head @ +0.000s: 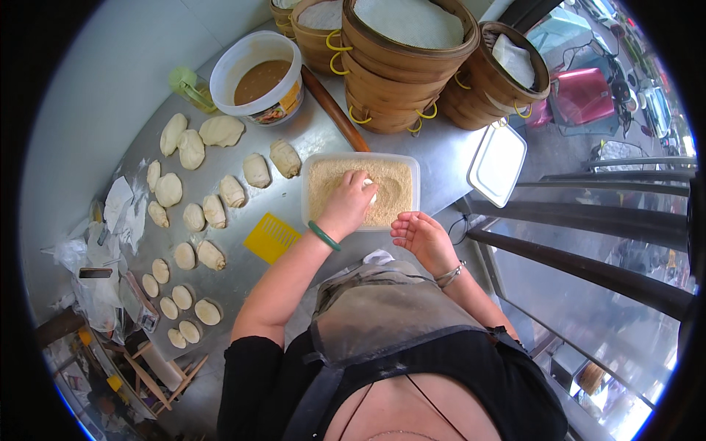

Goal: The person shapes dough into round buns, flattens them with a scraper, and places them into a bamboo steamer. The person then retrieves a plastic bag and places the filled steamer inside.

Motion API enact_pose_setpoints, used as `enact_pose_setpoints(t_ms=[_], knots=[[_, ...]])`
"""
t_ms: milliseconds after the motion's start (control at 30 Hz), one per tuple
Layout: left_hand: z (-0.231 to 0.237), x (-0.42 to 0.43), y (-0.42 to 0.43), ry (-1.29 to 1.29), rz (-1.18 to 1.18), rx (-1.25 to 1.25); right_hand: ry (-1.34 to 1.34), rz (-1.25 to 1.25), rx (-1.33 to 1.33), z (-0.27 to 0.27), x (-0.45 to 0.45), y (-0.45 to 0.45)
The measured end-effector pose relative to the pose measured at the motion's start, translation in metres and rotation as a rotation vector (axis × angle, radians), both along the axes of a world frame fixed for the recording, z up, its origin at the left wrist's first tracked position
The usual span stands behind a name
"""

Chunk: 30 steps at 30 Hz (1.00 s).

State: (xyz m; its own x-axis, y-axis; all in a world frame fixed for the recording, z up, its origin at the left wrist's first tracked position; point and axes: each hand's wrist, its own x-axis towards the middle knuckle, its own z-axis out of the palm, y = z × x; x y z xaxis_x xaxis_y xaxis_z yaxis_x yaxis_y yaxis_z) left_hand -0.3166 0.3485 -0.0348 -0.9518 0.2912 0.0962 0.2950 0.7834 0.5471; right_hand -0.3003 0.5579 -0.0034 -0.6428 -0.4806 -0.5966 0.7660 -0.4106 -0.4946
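Observation:
My left hand [348, 201], with a green bangle at its wrist, grips a small white dough piece [373, 194] against the crumbs. The pale tan crumbs [394, 171] fill a clear plastic tub [416, 190] before me. Most of the dough piece is hidden by my fingers. Close by the tub's near right corner, my right hand [422, 237] is held palm up with curled fingers and holds nothing. Left of the tub, a yellow slotted dough scraper [271, 238] lies on the metal table [287, 206]. Rolled dough pieces [256, 170] rest beyond the scraper.
Round flat dough pieces [207, 312] and larger dough lumps [191, 149] spread across the table's left side. Behind stand a bucket of brown liquid [256, 91], a wooden rolling pin [336, 110] and stacked bamboo steamers [400, 71]. A white lid [497, 165] overhangs the right edge.

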Motion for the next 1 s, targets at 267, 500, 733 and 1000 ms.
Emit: enact_pose_setpoints(t_ms=[267, 500, 733, 1000], knots=[[0.033, 0.023, -0.04, -0.294, 0.407, 0.752, 0.012, 0.069, 0.059, 0.007, -0.015, -0.015], [0.077, 0.118, -0.094, -0.102, 0.643, 0.728, 0.043, 0.426, -0.119, 0.012, 0.001, -0.1], [0.084, 0.184, -0.099, 0.167, 0.826, 0.527, -0.193, 0.629, -0.308, 0.014, 0.053, -0.225], [0.097, 0.256, -0.125, 0.48, 1.061, 0.044, -0.17, 0.74, -0.295, 0.018, 0.111, -0.281]])
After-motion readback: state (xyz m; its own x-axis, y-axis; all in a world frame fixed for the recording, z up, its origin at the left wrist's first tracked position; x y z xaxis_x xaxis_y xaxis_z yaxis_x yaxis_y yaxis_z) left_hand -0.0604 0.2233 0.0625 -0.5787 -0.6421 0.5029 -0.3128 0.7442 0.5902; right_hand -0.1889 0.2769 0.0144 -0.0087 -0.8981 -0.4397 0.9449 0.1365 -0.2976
